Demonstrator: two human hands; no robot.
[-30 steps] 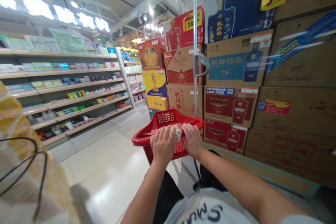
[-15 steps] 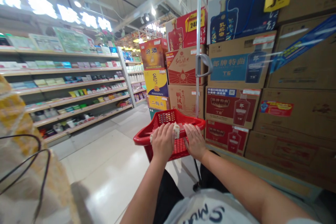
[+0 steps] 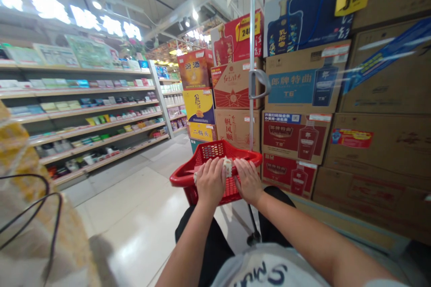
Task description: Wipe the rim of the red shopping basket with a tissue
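In the head view a red plastic cart basket (image 3: 225, 147) with perforated walls is in front of me at the centre. My left hand (image 3: 211, 180) is wrapped over its near rim bar, left of centre. My right hand (image 3: 248, 179) is closed over the same bar a little to the right. Between the hands, and partly under the left one, lies a small pale patterned cloth (image 3: 227, 167). The undersides of the fingers are hidden. A dark caster wheel (image 3: 253, 237) shows below the basket, between my knees.
Stacked liquor cartons (image 3: 296, 136) rise close on the right, with a metal pole (image 3: 252, 54) before them. Shelves of small packages (image 3: 101, 121) line the left. A yellow-and-white covered object with black cable (image 3: 30, 215) stands near left. Pale tiled floor (image 3: 134, 215) shows between.
My knees have shifted outward and show more on both sides of the basket. The surroundings have moved slightly left in view. Both hands keep their place on the bar.
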